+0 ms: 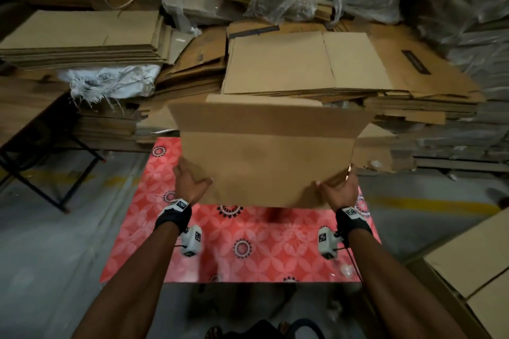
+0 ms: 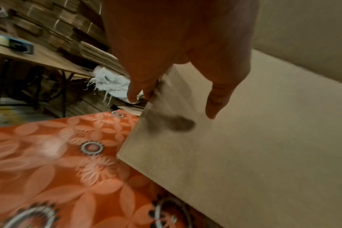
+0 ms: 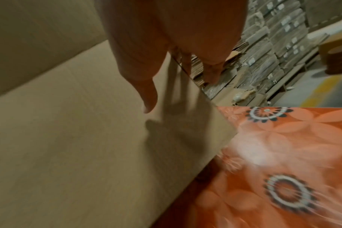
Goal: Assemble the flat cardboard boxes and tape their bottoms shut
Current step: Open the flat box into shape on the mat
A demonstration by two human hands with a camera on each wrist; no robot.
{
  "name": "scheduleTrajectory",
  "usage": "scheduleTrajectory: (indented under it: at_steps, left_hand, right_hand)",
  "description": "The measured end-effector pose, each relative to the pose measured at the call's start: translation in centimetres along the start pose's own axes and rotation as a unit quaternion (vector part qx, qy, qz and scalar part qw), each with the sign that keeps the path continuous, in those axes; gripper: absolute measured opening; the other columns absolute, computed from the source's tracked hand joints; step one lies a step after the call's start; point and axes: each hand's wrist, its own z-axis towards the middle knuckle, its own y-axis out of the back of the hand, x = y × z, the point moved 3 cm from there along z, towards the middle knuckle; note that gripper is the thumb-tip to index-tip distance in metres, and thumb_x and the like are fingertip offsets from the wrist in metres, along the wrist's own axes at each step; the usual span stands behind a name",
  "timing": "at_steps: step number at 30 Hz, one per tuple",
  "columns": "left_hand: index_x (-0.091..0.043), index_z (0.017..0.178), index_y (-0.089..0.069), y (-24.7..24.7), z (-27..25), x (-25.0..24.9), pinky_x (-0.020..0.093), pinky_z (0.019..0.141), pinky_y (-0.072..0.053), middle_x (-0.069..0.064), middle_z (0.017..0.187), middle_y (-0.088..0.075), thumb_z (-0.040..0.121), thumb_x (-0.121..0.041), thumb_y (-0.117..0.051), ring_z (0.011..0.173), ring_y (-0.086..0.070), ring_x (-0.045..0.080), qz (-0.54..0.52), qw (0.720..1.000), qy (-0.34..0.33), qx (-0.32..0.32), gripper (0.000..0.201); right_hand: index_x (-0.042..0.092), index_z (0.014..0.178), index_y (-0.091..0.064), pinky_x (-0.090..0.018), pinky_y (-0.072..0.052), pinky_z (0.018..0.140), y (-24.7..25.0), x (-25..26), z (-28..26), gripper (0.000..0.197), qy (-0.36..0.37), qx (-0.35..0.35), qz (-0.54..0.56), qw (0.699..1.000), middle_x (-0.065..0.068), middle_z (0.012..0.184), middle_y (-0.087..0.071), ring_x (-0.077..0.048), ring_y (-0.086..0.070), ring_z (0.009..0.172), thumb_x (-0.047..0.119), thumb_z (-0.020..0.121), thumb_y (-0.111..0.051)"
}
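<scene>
Both forearms reach forward from the bottom of the head view, each wrist strapped with a black band and a white camera unit. Beyond them, stacks of flattened cardboard (image 1: pixel 303 63) fill the back of the scene, some wrapped in clear plastic. Below lies the red floral mat (image 1: pixel 248 245), spread on the grey floor.

Held up between the hands is the cardboard box (image 1: pixel 267 157), plain brown and unprinted, its broad panel facing the camera with a folded flap along the top; it hangs above the far half of the mat. Motion blur softens its lower edge, so whether it touches the mat cannot be told, and its bottom flaps are hidden.

At the box's lower left edge, the left hand (image 1: pixel 190 179) grips with thumb on the front panel and fingers round the edge. Opposite, the right hand (image 1: pixel 340 188) grips the lower right edge the same way.

Only the left wrist view shows the thumb (image 2: pixel 221 95) lying flat on the panel, plus a wooden surface (image 2: pixel 47 58) on metal legs with a frayed white sack (image 2: pixel 113 83) beside it. Only the right wrist view shows wrapped bundles stacked to the right.
</scene>
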Motion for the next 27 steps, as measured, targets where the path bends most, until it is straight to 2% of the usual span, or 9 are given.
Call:
scheduleTrajectory:
  at_steps: [3,5,9,11,16,20,23,26,27]
  left_hand:
    - [-0.011,0.161,-0.012,1.5,0.5,-3.3,0.034,0.113,-0.034,0.022,0.152,-0.028,0.072,-0.018,-0.086,0.136,-0.039,0.038,0.003,0.997,-0.068,-0.041,0.116]
    - [-0.020,0.160,-0.018,2.4,0.7,-4.9,0.036,0.114,-0.035,0.020,0.149,-0.031,0.072,-0.019,-0.084,0.132,-0.043,0.036,-0.007,0.996,-0.087,-0.034,0.110]
    - [-0.029,0.146,-0.045,3.3,1.4,-6.6,0.041,0.111,-0.042,0.016,0.141,-0.036,0.062,-0.044,-0.070,0.125,-0.052,0.039,0.035,0.996,-0.084,0.004,0.089]
    - [-0.029,0.141,-0.052,3.1,2.0,-6.4,0.039,0.111,-0.042,0.015,0.138,-0.037,0.056,-0.046,-0.068,0.125,-0.051,0.040,0.063,0.996,-0.065,0.028,0.088]
    - [-0.028,0.149,-0.048,1.9,2.3,-4.7,0.036,0.108,-0.043,0.018,0.148,-0.040,0.063,-0.044,-0.076,0.130,-0.051,0.038,0.115,0.987,-0.052,0.101,0.092]
    - [-0.037,0.154,-0.040,1.4,2.8,-3.4,0.044,0.114,-0.040,0.019,0.160,-0.028,0.065,-0.063,-0.065,0.138,-0.045,0.041,0.174,0.973,-0.091,0.119,0.096]
    - [-0.042,0.151,-0.041,1.3,2.8,-2.6,0.050,0.113,-0.041,0.017,0.159,-0.030,0.064,-0.076,-0.061,0.138,-0.045,0.042,0.185,0.972,-0.101,0.104,0.095]
    - [-0.044,0.144,-0.046,1.7,1.3,-2.3,0.052,0.103,-0.048,0.015,0.146,-0.043,0.068,-0.081,-0.061,0.130,-0.051,0.039,0.183,0.977,-0.099,0.049,0.086]
    - [-0.042,0.143,-0.047,1.8,0.6,-2.2,0.051,0.099,-0.050,0.015,0.140,-0.045,0.071,-0.081,-0.063,0.125,-0.053,0.040,0.184,0.978,-0.096,0.017,0.083]
  right_hand:
    - [0.028,0.153,-0.034,-0.046,-0.042,0.114,1.3,2.8,1.2,0.115,0.028,-0.026,0.022,0.999,-0.010,0.148,-0.048,-0.031,-0.049,0.134,0.045,0.055,-0.091]
    - [0.025,0.153,-0.039,-0.044,-0.040,0.114,1.9,4.1,2.1,0.106,0.045,-0.028,0.024,0.998,-0.009,0.149,-0.047,-0.030,-0.046,0.136,0.039,0.062,-0.093]
    - [0.028,0.131,-0.061,-0.041,-0.045,0.104,2.6,5.5,3.2,0.072,0.058,-0.005,-0.007,0.998,-0.009,0.138,-0.051,-0.033,-0.053,0.126,0.041,0.068,-0.092]
    - [0.031,0.124,-0.066,-0.043,-0.047,0.105,2.4,5.9,3.3,0.065,0.050,0.021,-0.044,0.998,-0.010,0.135,-0.050,-0.035,-0.055,0.124,0.045,0.065,-0.091]
    - [0.038,0.134,-0.061,-0.053,-0.042,0.111,1.3,5.3,3.1,0.083,0.026,0.111,-0.130,0.985,-0.015,0.141,-0.045,-0.042,-0.053,0.128,0.056,0.059,-0.092]
    - [0.043,0.142,-0.054,-0.056,-0.036,0.114,1.0,4.2,2.1,0.089,0.040,0.128,-0.185,0.974,-0.015,0.154,-0.033,-0.044,-0.041,0.138,0.072,0.062,-0.082]
    - [0.047,0.133,-0.059,-0.059,-0.040,0.109,1.1,4.2,1.4,0.090,0.058,0.104,-0.196,0.973,-0.010,0.149,-0.037,-0.044,-0.044,0.135,0.087,0.053,-0.065]
    - [0.042,0.129,-0.062,-0.060,-0.040,0.106,1.3,4.1,0.1,0.075,0.066,0.073,-0.211,0.973,-0.008,0.150,-0.039,-0.043,-0.044,0.134,0.082,0.066,-0.070]
    - [0.038,0.131,-0.061,-0.060,-0.040,0.104,1.4,4.1,-0.5,0.078,0.064,0.051,-0.223,0.971,-0.008,0.149,-0.041,-0.043,-0.045,0.132,0.084,0.068,-0.068]
